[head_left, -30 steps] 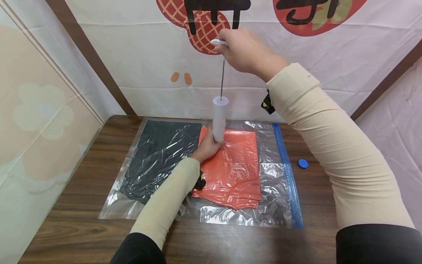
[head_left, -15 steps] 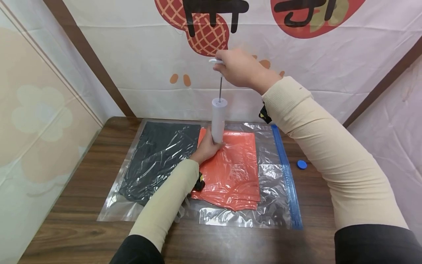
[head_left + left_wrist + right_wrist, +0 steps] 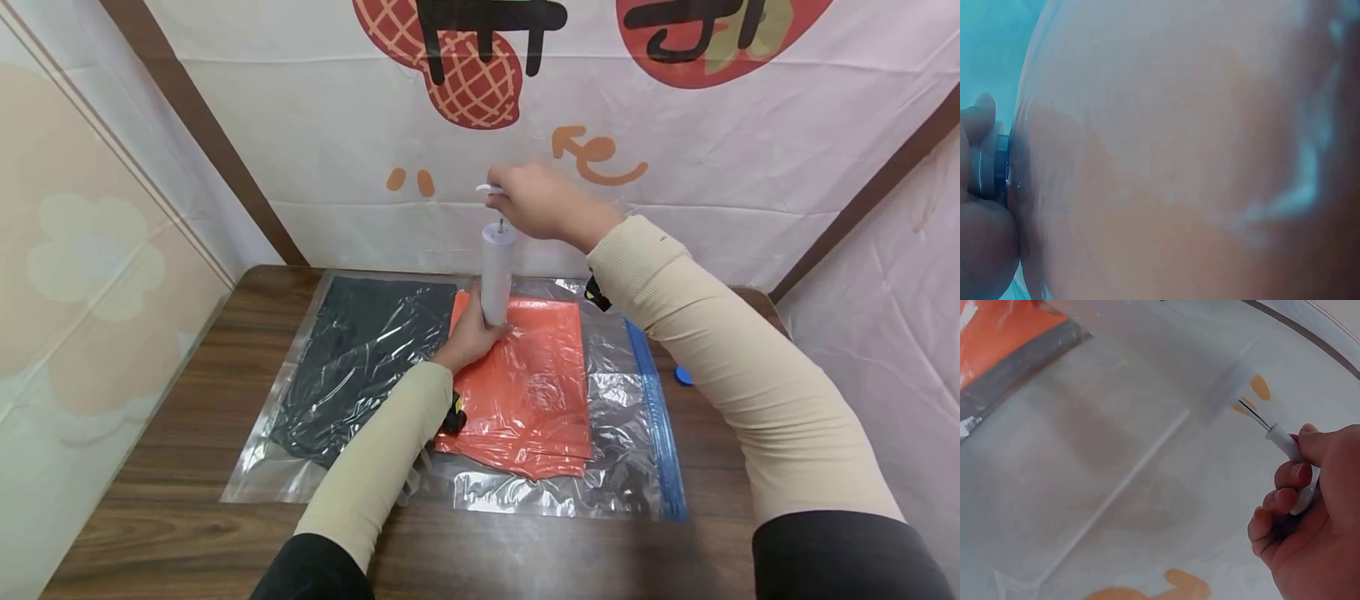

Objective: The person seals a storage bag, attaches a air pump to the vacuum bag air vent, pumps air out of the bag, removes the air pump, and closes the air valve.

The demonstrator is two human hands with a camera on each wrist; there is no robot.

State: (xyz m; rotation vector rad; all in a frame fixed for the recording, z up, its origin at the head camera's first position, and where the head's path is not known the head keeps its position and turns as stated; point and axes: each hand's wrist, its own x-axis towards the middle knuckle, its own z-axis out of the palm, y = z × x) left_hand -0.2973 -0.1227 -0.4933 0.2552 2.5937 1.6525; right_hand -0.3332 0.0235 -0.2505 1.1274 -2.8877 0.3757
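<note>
A white hand pump [image 3: 497,271] stands nearly upright on a clear vacuum storage bag [image 3: 611,479]. My left hand [image 3: 472,333] grips the pump's lower end. In the left wrist view, the left fingers [image 3: 988,247] hold the pump end against a dark blue valve [image 3: 1002,159] on the plastic. My right hand [image 3: 543,202] grips the white pump handle [image 3: 1285,442], with a short length of metal rod [image 3: 1254,412] showing below it. Inside the bag lie a folded dark item [image 3: 367,358] and a folded orange-red item [image 3: 532,392].
A blue zip strip [image 3: 660,425] runs along the bag's right edge. On the wooden table [image 3: 187,433], a round blue cap [image 3: 683,376] is partly covered by the right sleeve. A printed cloth backdrop [image 3: 337,125] hangs behind the table.
My right hand has come down with the pump handle, and most of the rod has slid into the pump barrel. My left hand has kept its place on the pump's lower end.
</note>
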